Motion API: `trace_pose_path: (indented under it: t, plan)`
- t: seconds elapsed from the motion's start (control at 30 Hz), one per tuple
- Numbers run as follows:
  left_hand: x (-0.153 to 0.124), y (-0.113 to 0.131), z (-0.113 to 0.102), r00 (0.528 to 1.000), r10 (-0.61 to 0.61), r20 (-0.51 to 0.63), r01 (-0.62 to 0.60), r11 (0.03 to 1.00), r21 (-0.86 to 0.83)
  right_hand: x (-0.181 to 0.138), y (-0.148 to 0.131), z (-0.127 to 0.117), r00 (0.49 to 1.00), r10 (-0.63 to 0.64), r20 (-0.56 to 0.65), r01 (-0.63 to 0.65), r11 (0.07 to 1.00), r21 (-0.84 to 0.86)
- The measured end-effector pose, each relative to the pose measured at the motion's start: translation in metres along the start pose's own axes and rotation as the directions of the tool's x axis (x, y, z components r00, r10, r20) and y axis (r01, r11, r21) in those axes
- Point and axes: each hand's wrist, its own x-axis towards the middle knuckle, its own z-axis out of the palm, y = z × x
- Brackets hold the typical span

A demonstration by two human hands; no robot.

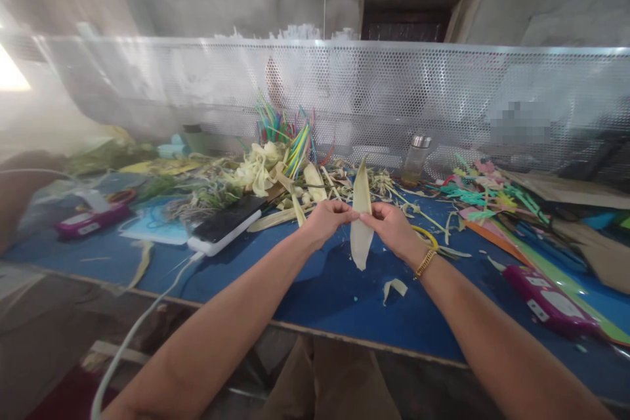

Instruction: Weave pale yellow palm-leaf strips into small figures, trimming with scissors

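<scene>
A pale yellow leaf-shaped strip (pixel 361 236) stands upright above the blue tabletop (pixel 325 289), pointed at both ends. My left hand (pixel 327 218) pinches its left edge at mid-height, fingers closed. My right hand (pixel 392 222) pinches its right edge from the other side, a gold bracelet on that wrist. Both forearms reach in from the near edge.
A heap of pale leaf strips and coloured sticks (pixel 283 161) lies behind. A black and white power bank (pixel 229 223) with a white cable sits left. A small jar (pixel 416 159) stands behind, purple tools (pixel 546 298) and green and pink strips right. A perforated metal screen (pixel 443 92) closes the back.
</scene>
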Motion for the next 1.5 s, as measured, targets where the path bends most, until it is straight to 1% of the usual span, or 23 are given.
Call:
trace_pose_path:
  t: [0.07,0.13,0.2,0.27,0.37,0.5,0.63,0.7,0.77,0.83,0.9,0.93,0.97,1.0,1.03,1.07,1.13,1.2,1.23,1.3,1.33,1.4,1.5]
  plan:
    - [0.001,-0.002,-0.001,0.999,-0.034,0.039,0.035,0.999,-0.029,0.000,-0.003,0.000,0.999,-0.004,-0.047,0.003,1.000,-0.029]
    - [0.002,-0.002,-0.002,0.995,-0.060,0.083,0.066,0.994,-0.081,0.001,-0.005,-0.001,0.996,0.010,-0.092,-0.011,1.000,-0.005]
    - [0.001,0.001,-0.003,0.993,-0.053,0.107,0.073,0.979,-0.190,0.001,-0.009,-0.003,0.994,0.044,-0.102,-0.035,0.995,0.091]
    - [0.000,0.005,-0.005,0.991,-0.025,0.134,0.069,0.940,-0.334,0.002,-0.011,-0.005,0.990,0.097,-0.097,-0.076,0.975,0.207]
    - [-0.003,0.011,-0.007,0.975,0.001,0.222,0.109,0.869,-0.483,0.004,-0.011,-0.007,0.978,0.168,-0.125,-0.129,0.954,0.272]
    - [-0.007,0.018,-0.006,0.957,0.001,0.289,0.158,0.836,-0.526,0.007,-0.004,-0.009,0.965,0.208,-0.157,-0.157,0.946,0.284]
    - [-0.014,0.030,-0.009,0.932,0.035,0.360,0.202,0.775,-0.599,0.012,0.006,-0.018,0.933,0.264,-0.245,-0.188,0.937,0.293]
    - [-0.020,0.038,-0.014,0.943,0.040,0.331,0.198,0.731,-0.653,0.016,0.012,-0.027,0.914,0.288,-0.287,-0.202,0.934,0.296]
    - [-0.024,0.046,-0.021,0.966,0.037,0.257,0.163,0.686,-0.709,0.020,0.018,-0.039,0.883,0.317,-0.345,-0.211,0.927,0.311]
    - [-0.025,0.052,-0.030,0.992,0.067,0.110,0.042,0.638,-0.769,0.024,0.024,-0.052,0.847,0.345,-0.405,-0.212,0.917,0.338]
    - [-0.021,0.055,-0.042,0.991,0.098,-0.090,-0.130,0.583,-0.802,0.027,0.028,-0.063,0.817,0.368,-0.443,-0.204,0.905,0.374]
    - [-0.017,0.055,-0.048,0.979,0.102,-0.177,-0.204,0.553,-0.808,0.027,0.029,-0.067,0.811,0.375,-0.449,-0.199,0.898,0.391]
    - [-0.012,0.055,-0.053,0.966,0.106,-0.237,-0.257,0.508,-0.822,0.027,0.029,-0.069,0.811,0.380,-0.445,-0.194,0.892,0.407]
    - [-0.007,0.053,-0.056,0.966,0.089,-0.241,-0.255,0.465,-0.848,0.027,0.028,-0.069,0.820,0.381,-0.428,-0.192,0.887,0.420]
    - [-0.002,0.049,-0.057,0.973,0.042,-0.226,-0.221,0.437,-0.872,0.026,0.026,-0.067,0.836,0.378,-0.398,-0.194,0.882,0.430]
    - [0.002,0.045,-0.055,0.980,-0.023,-0.195,-0.166,0.439,-0.883,0.026,0.024,-0.063,0.858,0.372,-0.356,-0.199,0.877,0.436]
    - [0.007,0.035,-0.045,0.992,-0.115,-0.050,0.015,0.507,-0.862,0.023,0.018,-0.050,0.902,0.352,-0.251,-0.220,0.873,0.435]
    - [0.008,0.024,-0.028,0.982,-0.171,0.083,0.176,0.649,-0.740,0.018,0.010,-0.035,0.930,0.333,-0.155,-0.243,0.875,0.419]
    - [0.007,0.018,-0.018,0.979,-0.176,0.106,0.202,0.729,-0.654,0.015,0.007,-0.028,0.940,0.321,-0.118,-0.249,0.879,0.407]
    - [0.006,0.007,-0.003,0.990,-0.138,0.042,0.142,0.883,-0.448,0.009,0.000,-0.015,0.959,0.278,-0.045,-0.244,0.898,0.366]
    - [0.005,0.002,0.003,0.993,-0.115,0.017,0.113,0.930,-0.349,0.006,-0.003,-0.010,0.968,0.249,-0.009,-0.231,0.910,0.345]
    - [0.005,-0.005,0.008,0.996,-0.091,-0.018,0.085,0.972,-0.219,0.002,-0.007,-0.004,0.980,0.194,0.036,-0.195,0.924,0.328]
    - [0.005,-0.010,0.008,0.996,-0.090,-0.026,0.085,0.986,-0.145,0.001,-0.011,-0.001,0.986,0.167,0.010,-0.160,0.925,0.343]
